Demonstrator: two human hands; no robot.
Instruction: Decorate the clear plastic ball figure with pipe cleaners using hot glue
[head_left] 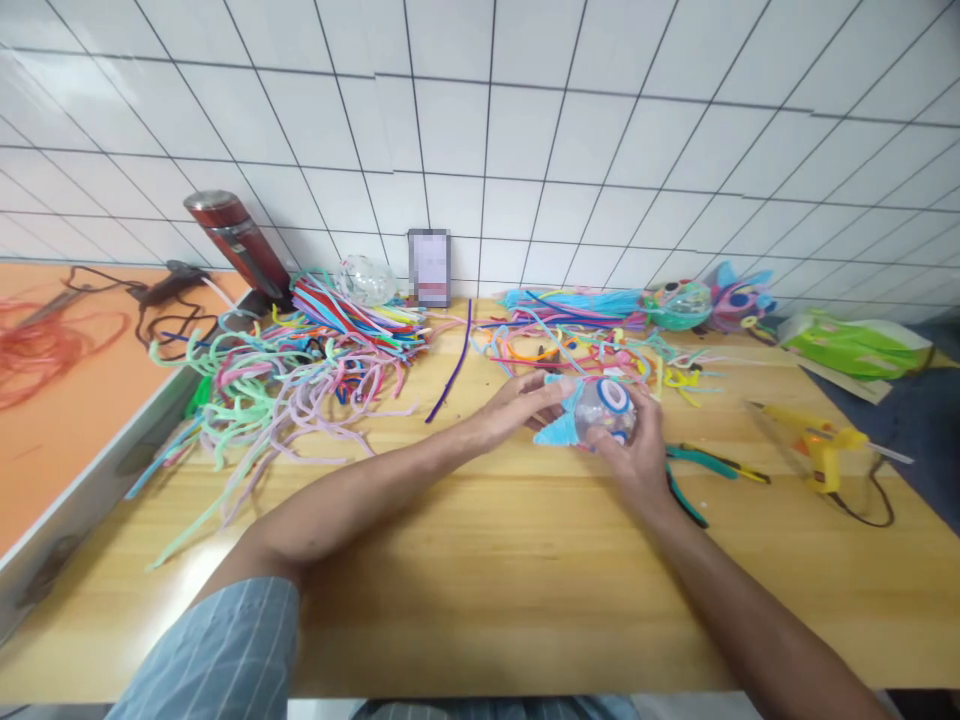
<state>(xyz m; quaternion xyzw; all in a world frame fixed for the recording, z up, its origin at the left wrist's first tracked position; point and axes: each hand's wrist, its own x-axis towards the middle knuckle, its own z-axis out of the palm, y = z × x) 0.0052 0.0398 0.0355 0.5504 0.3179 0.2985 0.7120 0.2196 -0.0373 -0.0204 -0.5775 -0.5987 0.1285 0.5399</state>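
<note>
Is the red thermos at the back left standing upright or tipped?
Tipped. The red thermos leans at a slant, its top end toward the left and its base hidden behind the pile of pipe cleaners; what props it cannot be told.

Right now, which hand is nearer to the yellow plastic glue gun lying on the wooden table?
The right hand. It holds the clear ball with blue trim, just left of the yellow glue gun. The left hand touches the ball's far side, farther away.

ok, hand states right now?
Left hand: fingers on the clear ball, steadying it.
Right hand: closed around the ball.
</note>
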